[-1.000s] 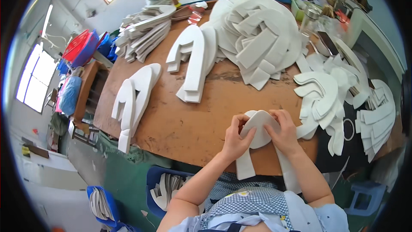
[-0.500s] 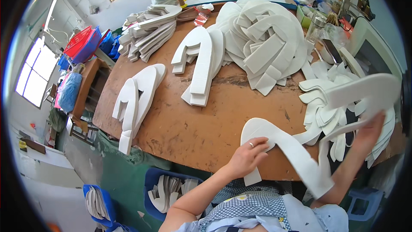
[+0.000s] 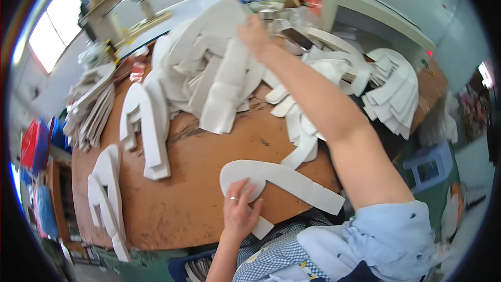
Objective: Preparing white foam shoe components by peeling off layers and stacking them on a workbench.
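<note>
A blue bin, bottom centre, holds pale pieces; my left hand, fingers parted, rests on a smooth white arch, lower centre; my right hand blurs at the upper-centre pile, grip unclear.

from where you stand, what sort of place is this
Probably a small workshop: a worn brown worktable bears a big heap of white arched pieces and a stack of similar ones at left.

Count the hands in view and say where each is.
2: the left hand lies on a curved white piece on the table; the right hand is at the far side of the large white pile.
</note>
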Motion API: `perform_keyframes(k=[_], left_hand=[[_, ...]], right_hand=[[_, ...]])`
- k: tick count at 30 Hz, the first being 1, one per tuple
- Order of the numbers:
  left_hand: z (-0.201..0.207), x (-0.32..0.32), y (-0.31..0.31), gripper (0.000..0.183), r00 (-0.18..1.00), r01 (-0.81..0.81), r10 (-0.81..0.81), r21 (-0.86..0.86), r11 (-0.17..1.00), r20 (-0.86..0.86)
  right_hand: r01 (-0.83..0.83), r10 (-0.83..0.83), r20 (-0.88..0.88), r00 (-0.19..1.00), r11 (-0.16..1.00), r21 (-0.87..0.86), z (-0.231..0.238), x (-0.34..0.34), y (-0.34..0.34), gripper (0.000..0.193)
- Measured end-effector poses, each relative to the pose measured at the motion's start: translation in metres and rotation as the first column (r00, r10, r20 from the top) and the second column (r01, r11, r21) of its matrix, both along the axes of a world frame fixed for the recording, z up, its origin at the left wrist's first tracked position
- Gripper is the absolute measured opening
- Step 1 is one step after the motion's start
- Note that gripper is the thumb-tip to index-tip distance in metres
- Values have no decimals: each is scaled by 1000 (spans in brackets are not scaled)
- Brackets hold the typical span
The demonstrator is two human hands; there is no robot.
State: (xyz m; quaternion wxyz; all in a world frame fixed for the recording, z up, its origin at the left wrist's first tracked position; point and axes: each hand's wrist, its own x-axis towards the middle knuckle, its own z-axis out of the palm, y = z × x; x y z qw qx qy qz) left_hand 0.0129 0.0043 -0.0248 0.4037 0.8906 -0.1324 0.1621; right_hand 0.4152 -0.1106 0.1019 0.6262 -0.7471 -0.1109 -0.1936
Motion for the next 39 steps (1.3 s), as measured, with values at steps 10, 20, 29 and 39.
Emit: perform_keyframes(k=[10,20,29,39], left_hand=[[-11,0,1,59,982,-153,170,168,974,-88],[-8,1,1,55,982,-166,178,160,973,-65],[-8,-8,-1,55,984,-155,168,178,972,-57],[-9,-7,2,55,977,-183,201,197,963,-76]], right_hand=[[32,-83,-22,996,596,-802,-79,-122,-68,54],[50,-461,-166,872,420,-906,-74,-154,-180,74],[148,-429,-115,896,532,-833,-88,-152,-199,63],[266,-236,125,964,816,-513,-57,-183,-175,58]])
